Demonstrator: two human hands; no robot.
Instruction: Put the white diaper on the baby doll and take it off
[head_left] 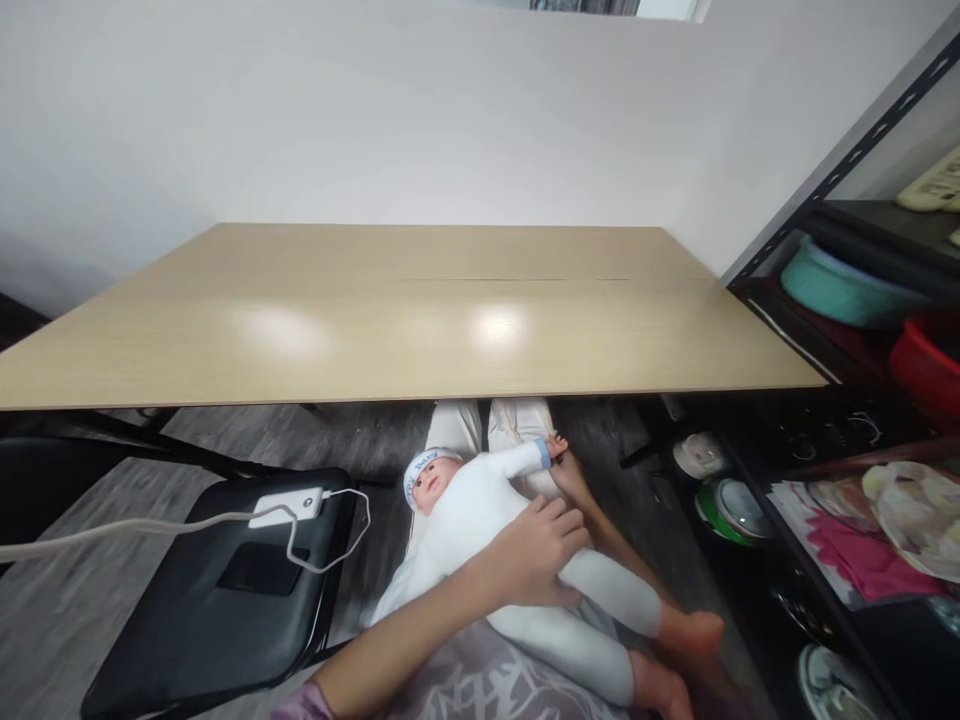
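A baby doll (472, 510) in a white suit and a white cap with blue lettering lies across my lap, head to the left and bare feet to the right. My left hand (536, 550) lies on the doll's hip, its fingers curled around the body. My right hand (574, 480) is behind the doll, closed around its small hand by the blue cuff (543, 453). My right forearm runs under the doll's legs and is partly hidden.
A light wooden table (405, 320) spans the view just above my knees. A black chair (217, 590) at the left carries a white power bank (289, 506) with a cable. A dark metal shelf (847, 400) at the right holds bowls, basins, plates and pink cloth.
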